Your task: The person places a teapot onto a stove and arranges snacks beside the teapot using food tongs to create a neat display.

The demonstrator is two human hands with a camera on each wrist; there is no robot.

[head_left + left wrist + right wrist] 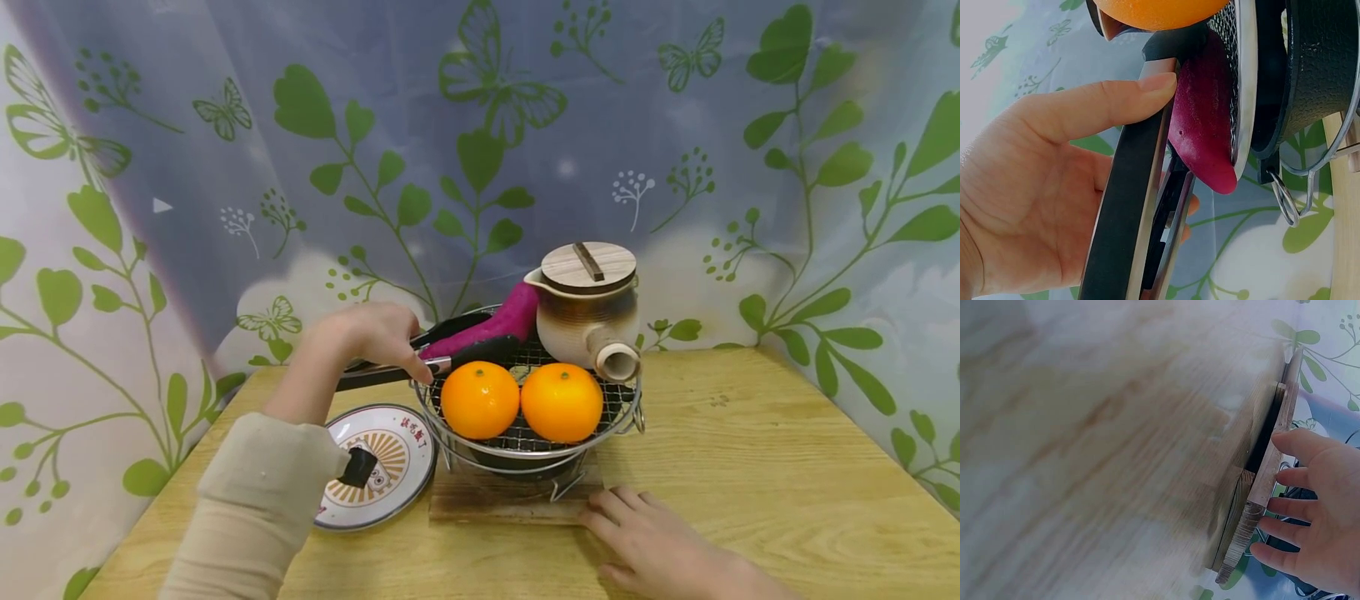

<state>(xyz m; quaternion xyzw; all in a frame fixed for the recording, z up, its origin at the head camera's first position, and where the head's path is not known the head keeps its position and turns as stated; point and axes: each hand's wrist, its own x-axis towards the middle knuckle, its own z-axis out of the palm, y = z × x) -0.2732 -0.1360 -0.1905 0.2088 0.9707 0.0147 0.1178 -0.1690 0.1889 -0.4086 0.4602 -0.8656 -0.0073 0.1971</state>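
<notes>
My left hand (378, 333) grips a pair of tongs (1124, 206) with black grips and dark tips, the thumb pressing one arm and the fingers behind the other. Between the tong arms lies a purple sweet potato (487, 327), on the wire mesh grill (528, 357) and close to the clay teapot (581, 321) with its wooden lid. Two oranges (480, 400) sit side by side at the front of the mesh. My right hand (648, 533), fingers extended, touches the front right edge of the wooden board (510, 504) under the grill stand.
Left of the grill, a white patterned plate (408, 442) is partly covered by my left sleeve; a black object (358, 467) shows over it. The teapot's hollow handle (618, 362) points forward over the mesh rim. A printed curtain (420, 125) hangs behind the wooden table (780, 467).
</notes>
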